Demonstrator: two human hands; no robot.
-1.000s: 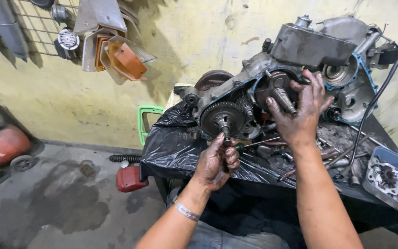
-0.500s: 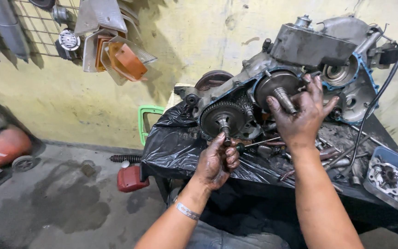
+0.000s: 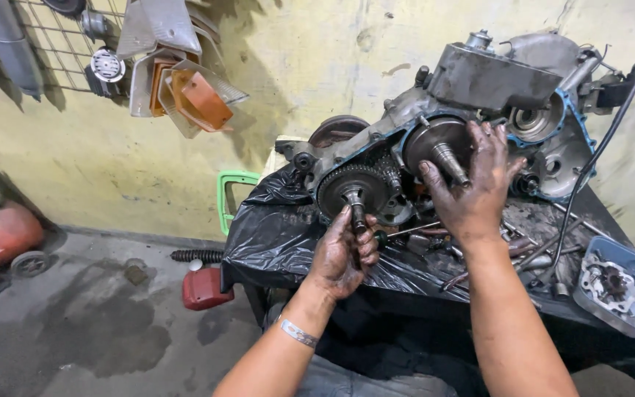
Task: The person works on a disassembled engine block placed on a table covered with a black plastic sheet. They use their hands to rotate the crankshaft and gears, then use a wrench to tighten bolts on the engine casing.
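The person is working on an opened engine case (image 3: 479, 81) that is sitting tilted on a bench (image 3: 273, 242) draped in black plastic sheet. The left hand (image 3: 343, 254) is clenching around the shaft (image 3: 356, 209) that is sticking out of the toothed gear (image 3: 354, 187), low on the case's left side. The right hand (image 3: 472, 187) is spreading its fingers over the crankshaft (image 3: 442, 151), sitting in the round opening with the blue gasket (image 3: 571, 110) rimming the case beside it; it is pressing or cradling rather than gripping tight. Both hands are looking oily, so a slip off the shaft is a real risk, and knuckles could be landing on those gear teeth. The case is resting on slick plastic with loose tools (image 3: 523, 250) lying just beside it, so a hard pull could be shifting the whole block or knocking parts off the edge. A tray of small parts (image 3: 619, 287) is sitting near the bench's right corner, also exposed to a bump.
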